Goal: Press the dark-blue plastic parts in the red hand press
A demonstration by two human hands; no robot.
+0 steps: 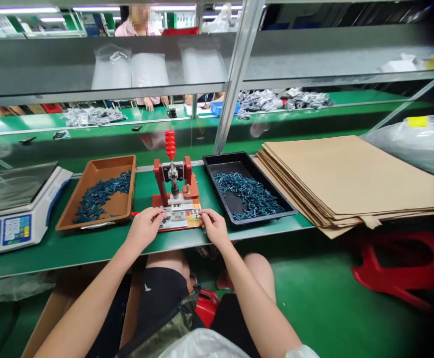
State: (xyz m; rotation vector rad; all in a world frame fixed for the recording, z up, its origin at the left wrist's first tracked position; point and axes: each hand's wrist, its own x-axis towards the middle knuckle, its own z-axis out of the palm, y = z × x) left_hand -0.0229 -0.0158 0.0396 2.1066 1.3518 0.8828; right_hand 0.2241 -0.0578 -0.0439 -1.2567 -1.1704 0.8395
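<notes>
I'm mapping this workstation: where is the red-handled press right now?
In the head view, the red-handled press stands left of centre, between the brown tray and the black tray, the left hand and right hand at its base.

Bench, scale, brown tray, press, black tray

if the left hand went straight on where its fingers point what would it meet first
Probably the silver block on the red press, though depth is unclear and the left hand may already touch it.
</notes>
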